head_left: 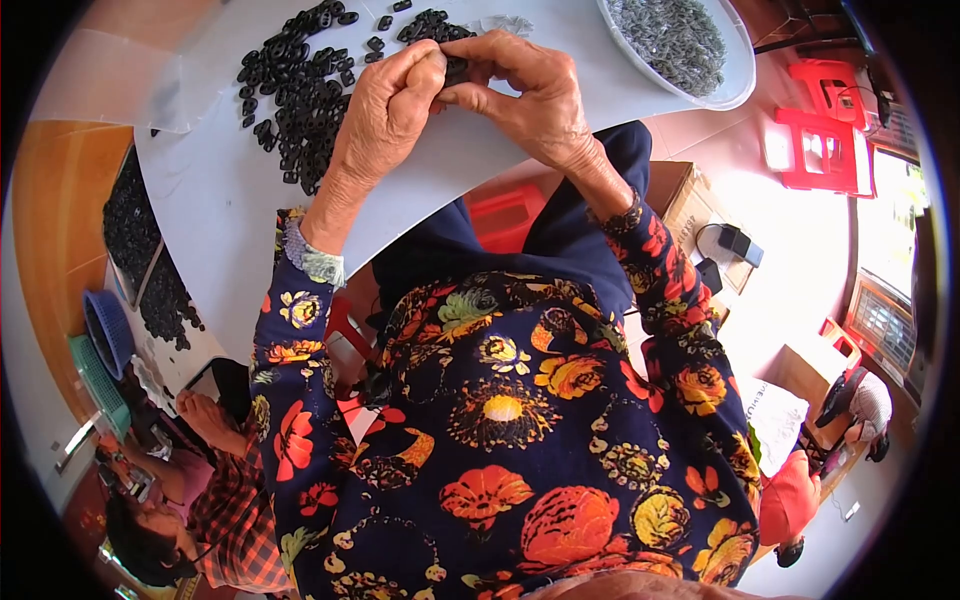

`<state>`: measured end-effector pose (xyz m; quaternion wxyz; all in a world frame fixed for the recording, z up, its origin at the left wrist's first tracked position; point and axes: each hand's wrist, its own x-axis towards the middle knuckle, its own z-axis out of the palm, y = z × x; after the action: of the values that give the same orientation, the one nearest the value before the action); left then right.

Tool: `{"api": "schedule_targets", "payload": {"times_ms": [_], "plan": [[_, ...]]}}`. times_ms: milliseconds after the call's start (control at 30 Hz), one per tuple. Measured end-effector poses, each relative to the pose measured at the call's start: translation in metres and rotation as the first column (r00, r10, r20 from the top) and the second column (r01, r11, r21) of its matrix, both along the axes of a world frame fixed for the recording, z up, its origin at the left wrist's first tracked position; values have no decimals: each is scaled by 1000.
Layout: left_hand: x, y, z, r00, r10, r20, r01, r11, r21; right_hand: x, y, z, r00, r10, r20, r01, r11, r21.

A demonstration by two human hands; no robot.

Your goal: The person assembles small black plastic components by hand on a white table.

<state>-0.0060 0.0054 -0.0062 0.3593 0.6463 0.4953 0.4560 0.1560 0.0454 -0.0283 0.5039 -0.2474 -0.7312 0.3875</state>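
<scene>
My left hand (392, 105) and my right hand (530, 92) meet above the near side of a pale table (420, 170). Both are closed, fingertips together on a small black plastic part (456, 66), mostly covered by the fingers. Left of my left hand spreads a heap of small oval black plastic pieces (300, 105). Just beyond my hands lie more black pieces (425, 22), with a few small translucent pieces (508, 24) beside them. To the right of my right hand stands a round white tray (742, 80) full of small grey translucent pieces (668, 45).
Red plastic stools (820, 150) and a cardboard box (680, 195) stand on the floor to the right. At the left are more black parts (160, 290), a blue basket (108, 330) and a green basket (98, 380). People sit at lower left and lower right.
</scene>
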Motion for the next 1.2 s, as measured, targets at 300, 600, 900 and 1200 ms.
{"api": "schedule_targets", "payload": {"times_ms": [300, 600, 900, 1200], "plan": [[2, -3, -6, 1000, 27, -12, -27, 998, 61, 1, -2, 5, 998, 6, 62, -8, 1000, 24], [3, -6, -5, 999, 31, -12, -32, 999, -27, 1, -2, 3, 997, 12, 73, -18, 997, 73], [4, -8, -9, 998, 59, 5, -58, 998, -24, -1, -4, 2, 996, 17, 90, -23, 997, 71], [5, -10, -5, 1000, 23, 7, -23, 999, 29, 0, -2, 0, 999, 3, 37, -9, 988, 156]]}}
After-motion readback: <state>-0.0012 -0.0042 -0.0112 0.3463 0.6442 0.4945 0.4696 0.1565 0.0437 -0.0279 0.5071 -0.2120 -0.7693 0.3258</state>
